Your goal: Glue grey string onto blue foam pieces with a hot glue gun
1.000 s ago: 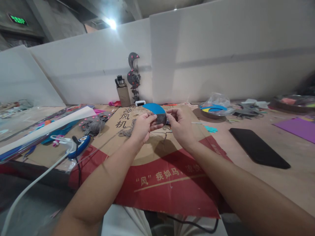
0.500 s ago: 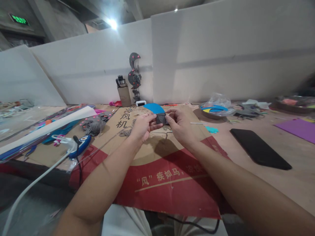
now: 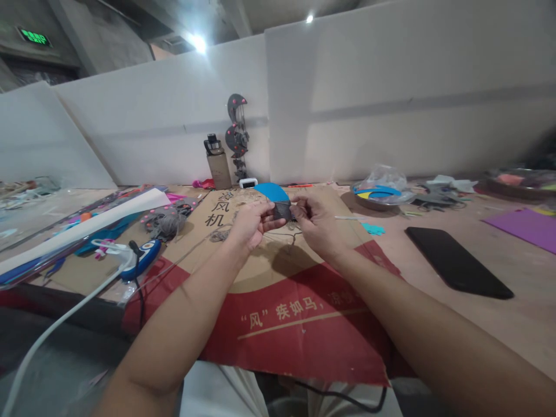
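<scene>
The left hand point(image 3: 253, 225) grips the blue piece point(image 3: 272, 191) by its grey-wrapped end. The right hand point(image 3: 317, 225) curls at that end's right edge, its hold unclear.

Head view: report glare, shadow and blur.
Head view: glare blooms around the ceiling light; head view: a dark shadow falls on the cardboard below the blue piece; head view: the far-right dish looks smeared.

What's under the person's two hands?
Printed cardboard lies below the left hand and right hand, with grey yarn on it. Whatever the hands cover can't be seen.
</scene>
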The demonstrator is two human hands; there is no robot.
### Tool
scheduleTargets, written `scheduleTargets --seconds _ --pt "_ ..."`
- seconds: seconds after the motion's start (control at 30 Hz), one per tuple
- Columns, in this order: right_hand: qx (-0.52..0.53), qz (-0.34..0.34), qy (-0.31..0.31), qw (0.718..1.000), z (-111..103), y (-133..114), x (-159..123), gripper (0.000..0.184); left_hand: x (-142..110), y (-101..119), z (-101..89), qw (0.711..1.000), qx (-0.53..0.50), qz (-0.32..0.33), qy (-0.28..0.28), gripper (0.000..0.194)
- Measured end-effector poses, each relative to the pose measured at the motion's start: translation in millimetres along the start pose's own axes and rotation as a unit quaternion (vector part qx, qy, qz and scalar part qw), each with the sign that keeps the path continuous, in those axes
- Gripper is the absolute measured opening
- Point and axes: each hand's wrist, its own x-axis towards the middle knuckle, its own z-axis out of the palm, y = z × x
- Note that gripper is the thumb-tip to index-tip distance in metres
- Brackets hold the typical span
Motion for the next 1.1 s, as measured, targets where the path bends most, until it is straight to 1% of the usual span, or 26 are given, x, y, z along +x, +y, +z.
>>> scheduleTargets --seconds 0.17,0.43,0.53,0.7,0.77,0.87,1.1 --pt "-0.014 -0.007 0.001 1.000 1.0 3.6 -0.6 0.014 -1.1 1.1 1.1 1.000 0.001 -0.011 0.004 0.001" --pt "-0.008 0.001 -0.014 1.000 1.7 1.9 -0.7 0.012 1.7 -1.1 -1.3 1.000 -0.008 -0.001 -0.003 0.003" --pt "0.001 0.002 -0.005 1.000 1.8 3.6 -0.4 0.012 1.5 -0.9 -0.8 1.000 -0.010 0.003 -0.009 0.003" --pt "-0.011 -0.030 0.009 0.999 0.4 2.6 0.1 0.018 -1.0 0.9 1.8 1.000 -0.012 -0.002 -0.005 0.005" --pt "-0.031 -0.035 0.010 0.999 -0.1 1.6 -0.1 0.016 -1.0 0.9 1.9 1.000 -0.013 -0.002 -0.007 0.005" --pt "-0.058 -0.020 0.013 0.998 -0.3 1.4 -0.8 0.013 -0.1 0.1 1.2 1.000 -0.014 0.003 -0.005 0.006" --pt "-0.061 0.010 0.010 0.998 0.0 4.2 -1.3 0.017 -0.1 -0.3 1.7 1.000 -0.011 0.010 -0.002 0.007"
